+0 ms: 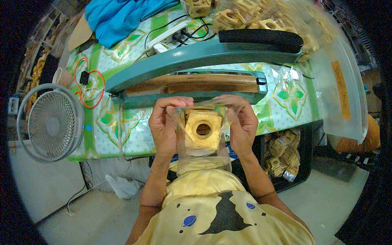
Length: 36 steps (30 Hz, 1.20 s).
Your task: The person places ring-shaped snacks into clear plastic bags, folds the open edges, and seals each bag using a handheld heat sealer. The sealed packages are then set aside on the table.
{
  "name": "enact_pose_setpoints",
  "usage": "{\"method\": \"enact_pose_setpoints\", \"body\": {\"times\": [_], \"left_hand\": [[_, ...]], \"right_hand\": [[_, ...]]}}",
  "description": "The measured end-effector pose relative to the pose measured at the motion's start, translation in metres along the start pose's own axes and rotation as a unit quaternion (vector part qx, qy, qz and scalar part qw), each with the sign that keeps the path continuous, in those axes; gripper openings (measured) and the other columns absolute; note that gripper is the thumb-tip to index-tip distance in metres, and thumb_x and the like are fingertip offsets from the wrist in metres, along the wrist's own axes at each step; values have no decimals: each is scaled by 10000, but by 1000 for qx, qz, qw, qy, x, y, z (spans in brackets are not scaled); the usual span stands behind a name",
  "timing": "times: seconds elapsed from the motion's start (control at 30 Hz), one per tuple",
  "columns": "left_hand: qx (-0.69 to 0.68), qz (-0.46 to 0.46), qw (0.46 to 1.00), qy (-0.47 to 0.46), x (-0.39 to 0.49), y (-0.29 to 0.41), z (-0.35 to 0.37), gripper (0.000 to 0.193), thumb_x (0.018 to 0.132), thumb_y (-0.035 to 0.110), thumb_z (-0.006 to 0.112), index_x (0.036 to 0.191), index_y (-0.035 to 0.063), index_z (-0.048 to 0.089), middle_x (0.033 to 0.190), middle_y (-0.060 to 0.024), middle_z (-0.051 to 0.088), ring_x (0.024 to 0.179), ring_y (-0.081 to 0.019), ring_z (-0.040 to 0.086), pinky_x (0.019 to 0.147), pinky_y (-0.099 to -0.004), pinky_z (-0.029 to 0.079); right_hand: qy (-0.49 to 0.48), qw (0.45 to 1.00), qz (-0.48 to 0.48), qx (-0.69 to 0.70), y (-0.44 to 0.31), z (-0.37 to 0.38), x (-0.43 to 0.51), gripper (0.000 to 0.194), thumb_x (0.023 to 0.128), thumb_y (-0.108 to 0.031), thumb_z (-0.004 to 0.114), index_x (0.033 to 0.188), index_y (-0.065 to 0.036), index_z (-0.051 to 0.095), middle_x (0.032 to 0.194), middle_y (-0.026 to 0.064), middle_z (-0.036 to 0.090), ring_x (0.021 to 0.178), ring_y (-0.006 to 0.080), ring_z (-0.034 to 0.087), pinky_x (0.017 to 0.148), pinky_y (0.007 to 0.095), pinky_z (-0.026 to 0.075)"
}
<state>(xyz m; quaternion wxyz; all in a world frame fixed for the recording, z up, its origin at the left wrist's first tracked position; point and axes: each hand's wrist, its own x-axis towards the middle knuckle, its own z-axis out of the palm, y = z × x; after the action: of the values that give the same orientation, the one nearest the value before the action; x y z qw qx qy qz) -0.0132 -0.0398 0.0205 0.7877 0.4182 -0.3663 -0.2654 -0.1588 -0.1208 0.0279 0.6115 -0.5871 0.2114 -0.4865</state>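
Observation:
A clear plastic bag (205, 160) is stretched between my two hands, held by its upper edge. My left hand (165, 124) grips one upper corner and my right hand (243, 122) the other. Inside the bag sit flat, square, yellowish pieces (196, 140) with a round hole in the middle; the front one hides most of those behind it. Just beyond my fingers lies a teal hand-press bag sealer (171, 65) with a black grip (260, 39). Its arm is raised above a brown sealing strip (211, 83).
A small fan (52, 125) stands at the table's left end, near an orange cable (102, 88). Behind the sealer are a power strip (168, 35) and blue cloth (119, 21). More bagged pieces (266, 15) heap at the back right, beside a translucent bin (332, 122). A black crate (307, 153) holds filled bags.

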Motion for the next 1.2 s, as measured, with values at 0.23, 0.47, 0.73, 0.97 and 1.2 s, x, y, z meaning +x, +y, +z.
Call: {"method": "enact_pose_setpoints", "body": {"times": [0.23,0.47,0.73,0.97,1.2], "left_hand": [[-3,17,1000,10,3,4,5,213,1002,213,554,919,17,547,892,-111,613,903,-209,617,897,-373,494],[66,49,995,53,5,9,8,121,978,56,546,862,21,549,966,-155,651,981,-242,626,920,-395,480],[249,105,961,-62,-22,38,-24,299,775,283,688,958,48,700,1317,-266,544,1277,-396,486,1090,-498,325],[448,154,877,-80,-43,58,-20,307,750,159,735,1053,110,743,1172,-116,628,1078,-302,560,925,-414,446],[346,119,930,-13,-37,54,1,219,730,119,736,944,76,717,1067,-121,634,1105,-312,574,972,-416,443]], "right_hand": [[-29,998,-60,16,-1,15,2,101,945,-39,579,1022,-5,523,1007,159,614,984,217,603,907,336,476],[2,992,-116,-45,-4,12,7,102,875,72,561,897,-21,596,1085,195,652,1017,258,617,916,361,481],[-146,987,-59,-30,-31,-21,-13,138,756,-134,716,854,-53,664,1419,278,437,1356,389,398,1129,528,253],[-151,983,-93,-53,-31,-16,-10,151,753,-165,731,825,-64,646,1461,272,384,1368,402,373,1140,534,234],[-104,985,-89,-104,-31,-6,-13,93,772,-113,699,812,-53,639,1411,254,456,1309,363,438,1103,496,300]]}}
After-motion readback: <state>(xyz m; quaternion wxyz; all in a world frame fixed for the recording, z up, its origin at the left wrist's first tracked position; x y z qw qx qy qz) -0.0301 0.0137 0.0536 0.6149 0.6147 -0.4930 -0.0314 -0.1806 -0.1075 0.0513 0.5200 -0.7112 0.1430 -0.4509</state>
